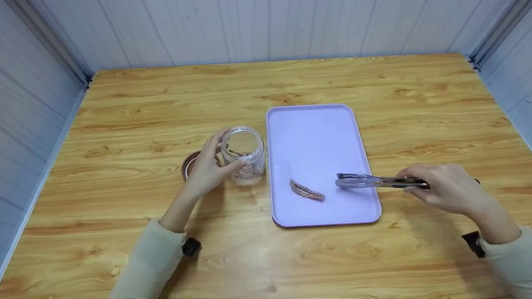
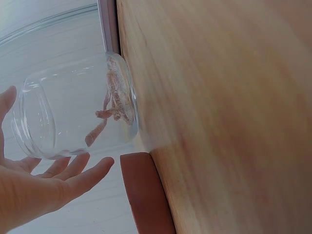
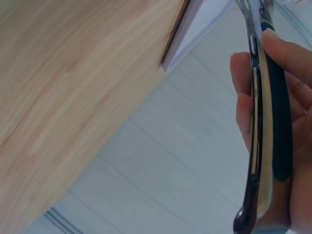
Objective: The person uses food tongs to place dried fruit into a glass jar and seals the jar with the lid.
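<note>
My left hand (image 1: pixel 207 172) holds a clear glass jar (image 1: pixel 254 169) near its open mouth, thumb on one side and fingers along the other. Several rough brown dried strips (image 2: pixel 116 92) lie at the bottom of the jar, which stands upright on the table. In my right hand (image 1: pixel 450 189) are metal tongs (image 1: pixel 386 182) with dark handles, gripped between thumb and fingers. Their tips hover over the lilac tray (image 1: pixel 313 135), slightly apart, with nothing visible between them. On the tray, left of the tips, lies a brown dried piece (image 1: pixel 306 191), seemingly split lengthwise.
A reddish-brown lid (image 2: pixel 146 195) rests on the wooden table (image 1: pixel 413 106) left of the jar, partly hidden by my left hand in the head view. Pale panel walls (image 1: pixel 273 17) border the table at the back and both sides.
</note>
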Available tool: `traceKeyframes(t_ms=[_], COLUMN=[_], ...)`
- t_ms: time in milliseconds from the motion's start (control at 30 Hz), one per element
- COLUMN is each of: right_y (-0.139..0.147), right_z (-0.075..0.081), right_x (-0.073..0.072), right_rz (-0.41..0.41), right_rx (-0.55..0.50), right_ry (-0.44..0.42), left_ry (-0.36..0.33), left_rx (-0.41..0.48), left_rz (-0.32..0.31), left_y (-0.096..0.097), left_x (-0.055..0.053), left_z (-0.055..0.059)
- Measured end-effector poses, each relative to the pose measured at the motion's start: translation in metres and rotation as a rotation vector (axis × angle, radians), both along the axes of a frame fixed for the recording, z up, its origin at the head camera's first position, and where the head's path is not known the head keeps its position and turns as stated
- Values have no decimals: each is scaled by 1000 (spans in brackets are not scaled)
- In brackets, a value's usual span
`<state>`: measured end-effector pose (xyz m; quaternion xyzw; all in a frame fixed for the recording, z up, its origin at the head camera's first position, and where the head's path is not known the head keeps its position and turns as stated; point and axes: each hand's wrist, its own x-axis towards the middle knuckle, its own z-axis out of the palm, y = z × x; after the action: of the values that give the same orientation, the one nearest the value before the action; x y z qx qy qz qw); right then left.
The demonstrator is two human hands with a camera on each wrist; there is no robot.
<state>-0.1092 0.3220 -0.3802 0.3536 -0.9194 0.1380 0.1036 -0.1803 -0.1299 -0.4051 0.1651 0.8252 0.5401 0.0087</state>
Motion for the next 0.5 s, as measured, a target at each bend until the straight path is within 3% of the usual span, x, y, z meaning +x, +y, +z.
traceKeyframes(t_ms=[500], right_y=[2], right_z=[1], right_x=[-3], right_rz=[-13], right_rx=[-44], right_ry=[-25], left_ry=[12], left_rx=[-17], left_rz=[16], left_y=[0], left_x=[0], left_z=[-1])
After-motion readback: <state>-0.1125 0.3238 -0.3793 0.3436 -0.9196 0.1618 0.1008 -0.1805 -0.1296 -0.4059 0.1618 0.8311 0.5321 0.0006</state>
